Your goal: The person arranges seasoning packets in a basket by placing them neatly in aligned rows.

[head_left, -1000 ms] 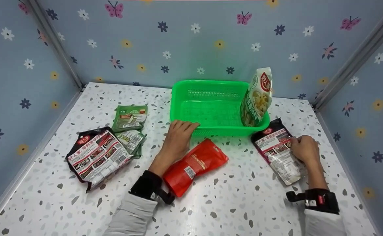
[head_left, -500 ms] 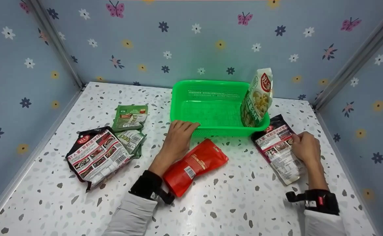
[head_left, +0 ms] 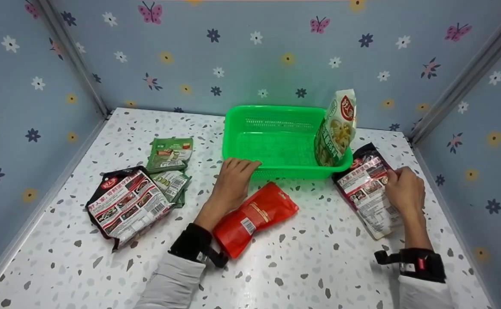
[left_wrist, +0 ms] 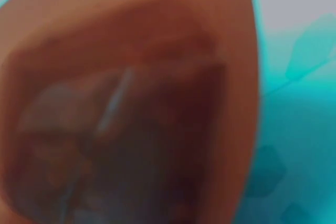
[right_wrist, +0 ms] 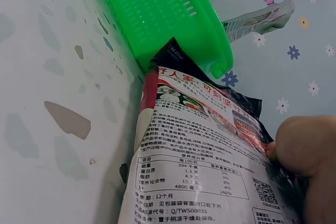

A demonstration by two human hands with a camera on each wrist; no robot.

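In the head view my left hand holds the near rim of a green plastic basket, fingers bent over it. The left wrist view is too blurred to show the grip. At the right, my right hand pinches the right edge of a black and white seasoning pouch, printed side up. The pouch's top end lies against the basket's near right corner; in the right wrist view this pouch tilts up beside the basket. A white and green food pouch stands upright inside the basket's right end.
A red pouch lies beside my left forearm, in front of the basket. To the left, another black and white pouch partly overlaps green packets. Flower-patterned walls enclose the speckled table.
My right hand has moved slightly up and to the right, and its pouch has shifted with it. The left hand and basket stay in place.
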